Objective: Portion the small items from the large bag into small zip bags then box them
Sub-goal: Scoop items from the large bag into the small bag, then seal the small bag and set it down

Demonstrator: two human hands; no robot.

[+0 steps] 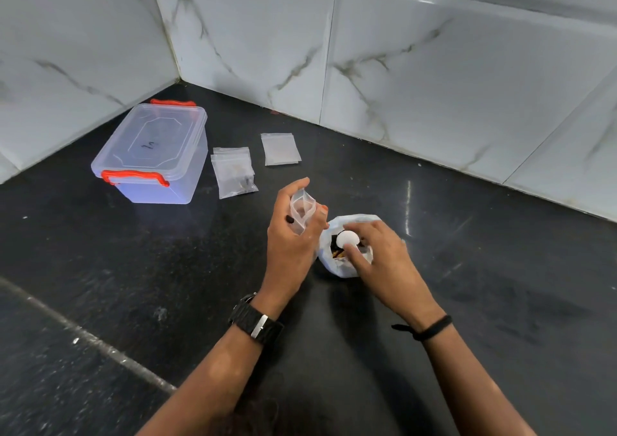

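Observation:
My left hand (293, 235) holds a small clear zip bag (302, 210) upright, its mouth open at the top. Right beside it, the large white plastic bag (344, 265) sits on the black counter with its top open and dark small items showing inside. My right hand (380, 252) reaches into that bag and pinches a round white item (346, 238) at its mouth. A pile of filled small zip bags (233, 171) lies further back, with a stack of empty zip bags (279, 149) to its right. The clear plastic box (157, 155) with red latches stands shut at the back left.
White marble-look tiled walls (434, 78) enclose the counter corner behind and to the left. A pale seam line (100, 345) crosses the black counter (500, 285) at the front left.

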